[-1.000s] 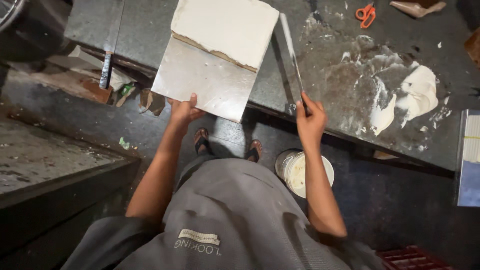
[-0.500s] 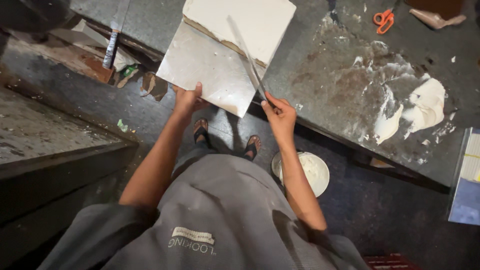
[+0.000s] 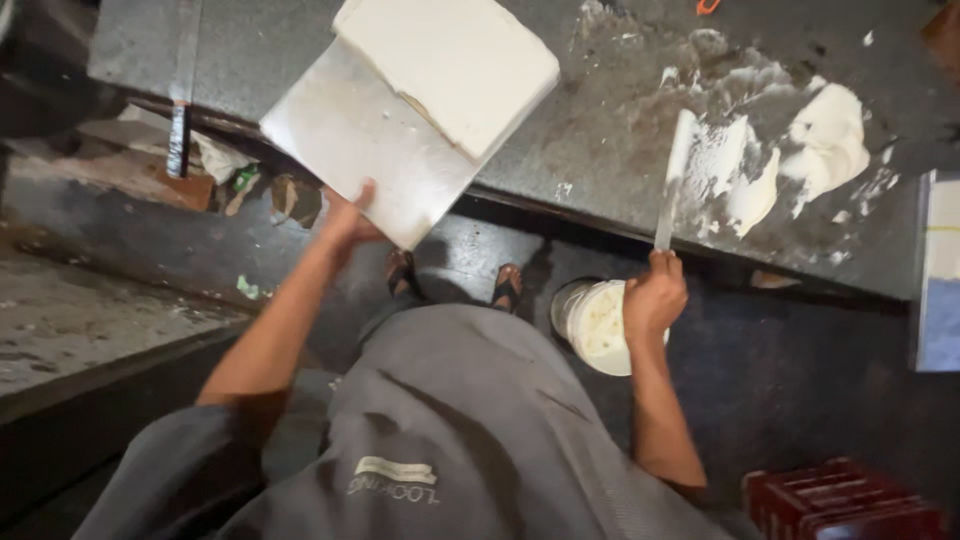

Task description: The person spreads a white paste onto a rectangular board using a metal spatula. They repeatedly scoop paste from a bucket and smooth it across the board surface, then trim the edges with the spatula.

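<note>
Head view: the left hand (image 3: 352, 215) has its grip closed on the near corner of a pale square tile (image 3: 375, 150), thumb on top, holding it partly over the near edge of the dark surface (image 3: 590, 140). A thicker white slab (image 3: 450, 70) lies on the tile's far half. The right hand (image 3: 655, 295) is closed around the handle of a long flat blade (image 3: 675, 175). The blade's long axis runs straight away from the hand, near to far, and its tip rests in the smeared white paste (image 3: 790, 150) on the surface. The tile lies well to the left of the blade, so the left hand is the nearer one to it. Below the right hand a white bucket (image 3: 595, 325) of paste stands on the floor, just beside sandalled feet (image 3: 455, 280). A red crate (image 3: 845, 500) sits at near right. A second long tool (image 3: 182, 90) lies at far left.
</note>
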